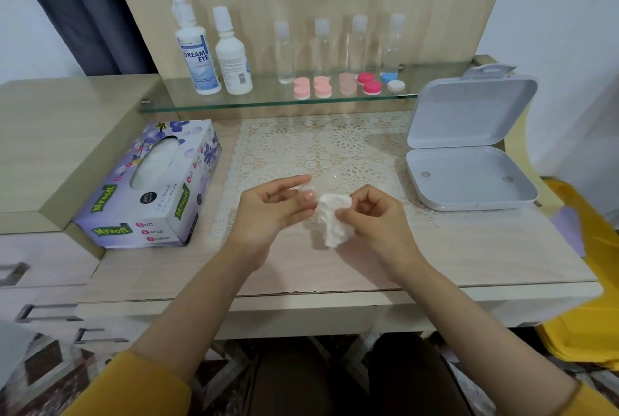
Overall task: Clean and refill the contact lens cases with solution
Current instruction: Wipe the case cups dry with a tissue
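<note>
**Wiping the contact lens case (326,181)**

The left hand (271,211) pinches the clear case above the lace mat (335,144); the right hand (371,218) grips a crumpled tissue (335,221) just beside it. Cleaning seems underway; refilling next calls for the solution bottle (197,57) on the shelf (268,102).

Matt wood-grain desk (167,268); glossy glass shelf (268,102); crumpled paper tissue (335,221).

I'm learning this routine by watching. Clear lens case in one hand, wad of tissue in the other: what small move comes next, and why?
Probably press the tissue in the right hand into a cup of the clear case held in the left hand and wipe it; the wad sits right beside the case.
</note>
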The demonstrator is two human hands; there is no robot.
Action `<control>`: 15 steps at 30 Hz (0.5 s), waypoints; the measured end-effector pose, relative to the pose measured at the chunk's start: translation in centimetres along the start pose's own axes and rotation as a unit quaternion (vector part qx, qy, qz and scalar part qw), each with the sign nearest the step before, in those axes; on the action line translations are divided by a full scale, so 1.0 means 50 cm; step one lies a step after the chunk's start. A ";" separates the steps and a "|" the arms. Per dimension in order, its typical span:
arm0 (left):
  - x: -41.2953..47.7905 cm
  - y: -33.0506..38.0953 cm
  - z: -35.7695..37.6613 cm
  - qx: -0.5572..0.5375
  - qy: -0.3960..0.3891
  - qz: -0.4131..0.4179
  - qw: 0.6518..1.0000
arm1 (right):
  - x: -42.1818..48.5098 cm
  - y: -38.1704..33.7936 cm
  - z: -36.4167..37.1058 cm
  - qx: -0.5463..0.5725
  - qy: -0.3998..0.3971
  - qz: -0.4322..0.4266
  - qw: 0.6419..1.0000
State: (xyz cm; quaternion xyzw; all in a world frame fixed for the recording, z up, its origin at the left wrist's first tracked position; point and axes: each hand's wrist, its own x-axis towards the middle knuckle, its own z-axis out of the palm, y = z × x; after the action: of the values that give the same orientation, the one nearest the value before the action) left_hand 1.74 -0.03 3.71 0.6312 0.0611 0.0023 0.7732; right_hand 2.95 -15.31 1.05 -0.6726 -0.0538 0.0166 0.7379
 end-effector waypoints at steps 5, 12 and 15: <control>0.001 -0.002 -0.006 0.017 0.013 -0.005 1.000 | 0.000 -0.018 -0.034 -0.005 -0.012 -0.004 1.000; -0.005 0.005 -0.002 0.042 -0.015 -0.004 0.999 | 0.014 -0.047 -0.045 -0.064 -0.011 -0.066 0.996; -0.008 0.008 0.004 0.053 -0.028 -0.004 0.998 | 0.013 -0.053 -0.035 -0.087 -0.028 -0.078 0.993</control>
State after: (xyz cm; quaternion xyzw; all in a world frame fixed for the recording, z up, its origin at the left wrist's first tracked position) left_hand 1.37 -0.19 4.19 0.6705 0.0418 -0.0220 0.7404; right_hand 3.66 -17.23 3.56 -0.7272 -0.1281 -0.0269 0.6738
